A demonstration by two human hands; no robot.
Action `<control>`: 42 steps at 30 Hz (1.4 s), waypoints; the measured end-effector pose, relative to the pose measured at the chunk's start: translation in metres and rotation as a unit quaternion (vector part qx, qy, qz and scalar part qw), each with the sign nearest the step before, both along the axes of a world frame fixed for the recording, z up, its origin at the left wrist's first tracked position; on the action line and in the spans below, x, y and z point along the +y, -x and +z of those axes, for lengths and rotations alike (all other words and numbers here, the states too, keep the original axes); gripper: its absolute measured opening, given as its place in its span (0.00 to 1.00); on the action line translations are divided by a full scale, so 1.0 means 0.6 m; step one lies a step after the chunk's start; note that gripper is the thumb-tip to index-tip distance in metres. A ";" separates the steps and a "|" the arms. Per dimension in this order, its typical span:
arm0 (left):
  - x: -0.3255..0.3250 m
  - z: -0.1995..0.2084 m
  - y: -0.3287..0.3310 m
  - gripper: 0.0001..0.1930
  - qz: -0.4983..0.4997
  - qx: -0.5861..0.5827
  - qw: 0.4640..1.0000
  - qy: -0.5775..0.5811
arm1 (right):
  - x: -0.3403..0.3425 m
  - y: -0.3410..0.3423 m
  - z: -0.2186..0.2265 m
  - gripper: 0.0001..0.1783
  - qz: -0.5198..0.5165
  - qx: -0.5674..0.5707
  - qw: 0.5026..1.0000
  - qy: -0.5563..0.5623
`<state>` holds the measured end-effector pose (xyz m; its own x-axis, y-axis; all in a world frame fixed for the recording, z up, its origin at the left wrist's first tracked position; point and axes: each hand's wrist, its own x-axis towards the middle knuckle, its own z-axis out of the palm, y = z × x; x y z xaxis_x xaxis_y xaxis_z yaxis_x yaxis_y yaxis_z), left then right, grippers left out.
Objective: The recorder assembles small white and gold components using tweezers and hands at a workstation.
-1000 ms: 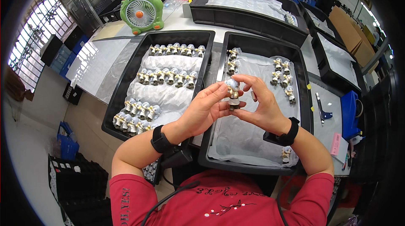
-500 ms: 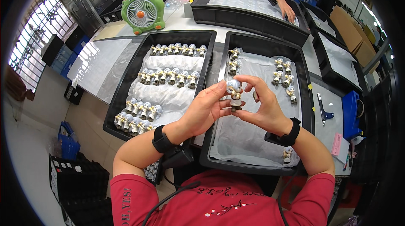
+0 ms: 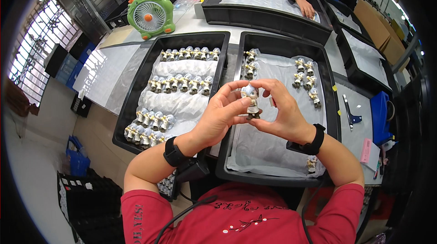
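Between my two hands, above the right-hand black tray (image 3: 334,121), a small figurine (image 3: 252,103) with pale blue-white hair, a white and gold outfit and dark boots stands upright. My left hand (image 3: 217,117) grips it with the thumb across its front and the fingers behind. My right hand (image 3: 291,119) pinches it from the other side, index finger at the head and thumb by the boots. A small pale bit shows inside the curl of my right hand; I cannot make out what it is. Similar figurines (image 3: 309,82) lie on the tray's white lining sheet (image 3: 268,153).
To the left, another black tray (image 3: 226,46) holds rows of figurines on white sheets. A green fan (image 3: 150,16) stands behind it. At the far side a co-worker's hand (image 3: 306,7) reaches into a long black tray (image 3: 264,18). A blue-handled tool (image 3: 354,119) lies right.
The figurine has turned a little in my hands, and my left thumb has moved onto its front. The co-worker's hand has shifted slightly.
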<state>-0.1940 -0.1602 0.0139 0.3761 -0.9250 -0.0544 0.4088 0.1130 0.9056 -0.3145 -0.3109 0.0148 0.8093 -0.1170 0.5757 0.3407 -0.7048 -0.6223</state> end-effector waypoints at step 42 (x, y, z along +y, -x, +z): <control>-0.011 -0.002 0.001 0.23 -0.110 0.118 0.986 0.046 | 0.010 0.007 0.000 0.50 -0.040 -0.018 0.999 -0.026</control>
<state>-0.1944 -0.1669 0.0128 0.1524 -0.9879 -0.0282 0.6304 0.0752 0.7726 -0.3185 -0.3047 0.0147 0.7754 -0.2112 0.5951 0.3065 -0.6981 -0.6471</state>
